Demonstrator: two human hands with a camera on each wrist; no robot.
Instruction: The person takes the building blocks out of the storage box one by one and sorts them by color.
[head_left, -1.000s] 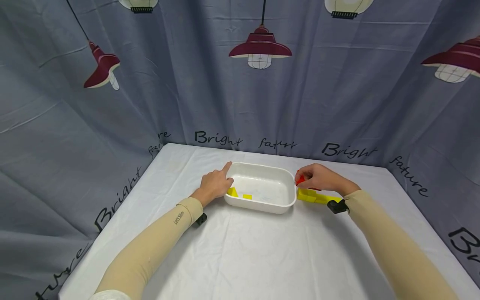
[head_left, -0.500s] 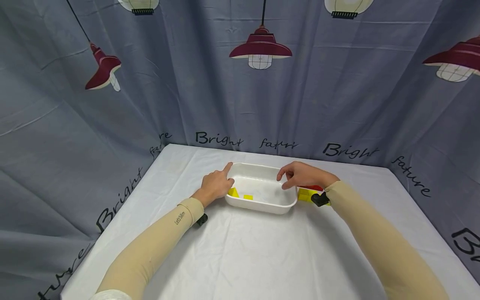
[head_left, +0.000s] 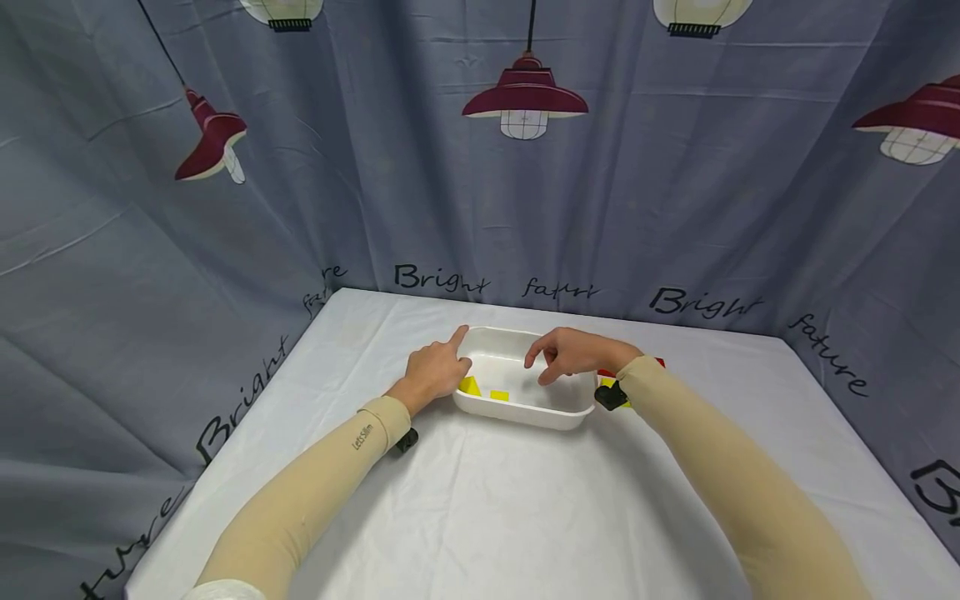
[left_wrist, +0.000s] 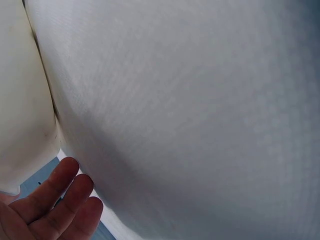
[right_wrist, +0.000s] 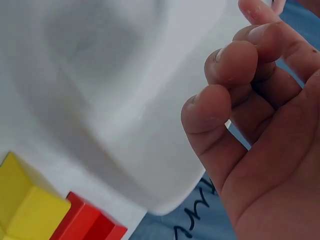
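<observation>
My left hand [head_left: 435, 369] grips the left end of the white plastic tray [head_left: 525, 412], thumb over the rim and index finger stretched along the far corner. The other three fingers [left_wrist: 65, 200] hang beside its outer wall in the left wrist view. Over the tray's right half hovers my right hand [head_left: 572, 353], fingers loosely bent and nothing between them. Inside the tray, near its left end, lie a yellow wedge-shaped block [head_left: 470, 386] and a small yellow block [head_left: 499, 396].
Just outside the tray's right end lie a yellow block [right_wrist: 35, 210] and a red block [right_wrist: 90, 220], partly hidden by my right wrist in the head view. A white cloth covers the table [head_left: 487, 508]. A printed grey curtain [head_left: 495, 200] hangs behind it.
My right hand has left the red block by the tray's right end and moved leftward over the tray, fingers loosened. The left hand stays at the tray's left end.
</observation>
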